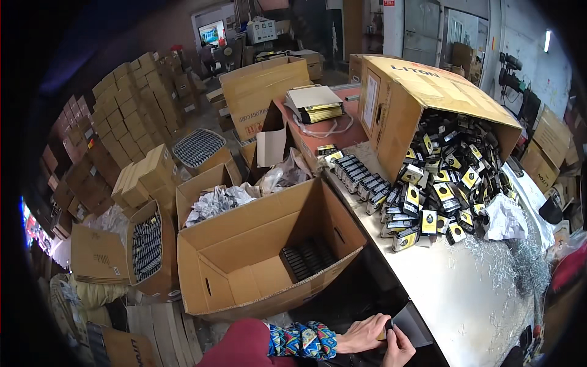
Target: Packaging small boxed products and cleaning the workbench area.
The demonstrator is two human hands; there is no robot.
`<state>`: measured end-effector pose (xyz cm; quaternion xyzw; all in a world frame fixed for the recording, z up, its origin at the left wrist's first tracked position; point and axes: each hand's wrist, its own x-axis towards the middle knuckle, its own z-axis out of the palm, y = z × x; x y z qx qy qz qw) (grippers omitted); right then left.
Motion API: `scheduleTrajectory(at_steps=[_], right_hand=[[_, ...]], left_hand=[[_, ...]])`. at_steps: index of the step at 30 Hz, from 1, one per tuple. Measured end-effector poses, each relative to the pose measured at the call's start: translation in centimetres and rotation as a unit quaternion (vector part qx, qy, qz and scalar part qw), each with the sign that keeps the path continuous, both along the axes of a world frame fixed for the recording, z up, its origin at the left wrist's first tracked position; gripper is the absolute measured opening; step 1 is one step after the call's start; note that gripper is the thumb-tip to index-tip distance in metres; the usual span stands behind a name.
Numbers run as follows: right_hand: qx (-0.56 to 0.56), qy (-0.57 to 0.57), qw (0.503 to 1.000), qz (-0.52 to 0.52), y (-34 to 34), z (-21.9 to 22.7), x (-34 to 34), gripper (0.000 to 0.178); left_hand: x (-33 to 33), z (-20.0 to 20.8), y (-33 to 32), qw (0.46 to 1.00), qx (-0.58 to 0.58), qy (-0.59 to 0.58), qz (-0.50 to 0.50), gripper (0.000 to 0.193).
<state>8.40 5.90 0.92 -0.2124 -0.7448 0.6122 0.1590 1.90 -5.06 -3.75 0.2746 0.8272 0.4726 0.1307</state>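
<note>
Near the lower edge, at the table's near corner, my left hand [364, 334] and my right hand [398, 350] meet, fingers pinched together. Between them is a small dark piece [389, 325] with a trace of yellow, mostly covered by the fingers. A dark grey flat panel [413, 325] stands just beyond the fingertips at the table edge. Farther along the table, small black-and-yellow boxes [429, 221] spill in a heap from a large carton [391, 116] lying on its side. Several more stand in rows [361, 176] along the table's left edge.
Left of the table, an open carton [238, 269] holds rows of dark small boxes [306, 258] in one corner. On the metal tabletop [452, 293] lie crumpled white paper [506, 217] and loose metal bits [529, 263]. Filled cartons [147, 244] and stacked cartons [125, 104] stand farther left.
</note>
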Motion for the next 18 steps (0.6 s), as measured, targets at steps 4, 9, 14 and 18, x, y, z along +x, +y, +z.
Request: scheduleTrajectory(at_steps=[4,9,14,18], right_hand=[[-0.024,-0.009,0.999,-0.026,0.3,0.4,-0.3,0.021],[-0.055,-0.009,0.998,-0.032,0.4,0.9,-0.3,0.021],[0.072,0.023,0.996,-0.042,0.2,-0.2,0.3,0.020],[0.379,0.160,0.911,0.004,0.1,-1.0,-0.4,0.026]], left_hand=[[-0.3,-0.8,0.4,0.998,0.012,0.057,-0.012,0.060],[-0.1,-1.1,0.6,0.995,0.028,0.096,-0.008,0.062],[-0.5,-0.8,1.4,0.997,0.021,0.062,-0.030,0.055],[-1.3,2.1,1.6,0.999,-0.007,-0.044,-0.002,0.033]])
